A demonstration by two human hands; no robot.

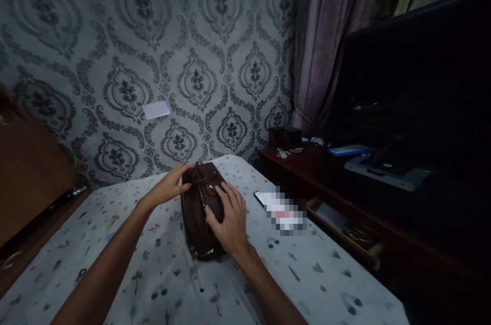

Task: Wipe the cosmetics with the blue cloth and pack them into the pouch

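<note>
A dark brown bag (194, 217) with a handle, zips and metal fittings stands on a bed with a white patterned sheet (153, 258). At the bag's upper left edge is my left hand (171, 185), thumb and fingers apart, fingertips touching the leather. My right hand (230, 217) lies over the bag's right side near a small flap with a metal clasp, its thumb spread from the fingers. What lies under the right palm is hidden.
A phone (262, 199), partly blurred out, lies right of the bag. Beyond it stands a dark red desk (295, 166) with an open drawer (345, 228), small items and a large dark screen (414, 74). A brown wooden panel (32, 177) is at the left.
</note>
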